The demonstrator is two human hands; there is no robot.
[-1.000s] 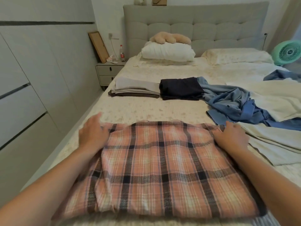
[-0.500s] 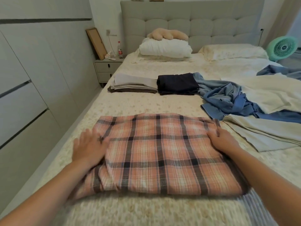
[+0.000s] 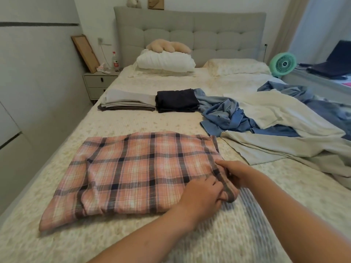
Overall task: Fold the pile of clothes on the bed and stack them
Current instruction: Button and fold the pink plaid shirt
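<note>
Left hand (image 3: 202, 194) crossed from left edge | both pinch plaid shirt (image 3: 136, 171) right edge | right hand (image 3: 237, 172)

Bedroom in a home. Big bed (image 3: 117, 128) w/ padded grey headboard (image 3: 190, 35), white pillow (image 3: 165, 62) and a soft toy (image 3: 169, 46) on top. Nightstand (image 3: 98, 82) w/ drawers beside it, bottle (image 3: 115, 61) and wooden frame (image 3: 85, 52) on it. Small green fan (image 3: 284, 63) at right, curtain (image 3: 288, 27) by the window, wardrobe doors (image 3: 36, 76) along left wall. Clothes (image 3: 237, 118) lie loose on the bed, some folded in a stack (image 3: 127, 103).
</note>
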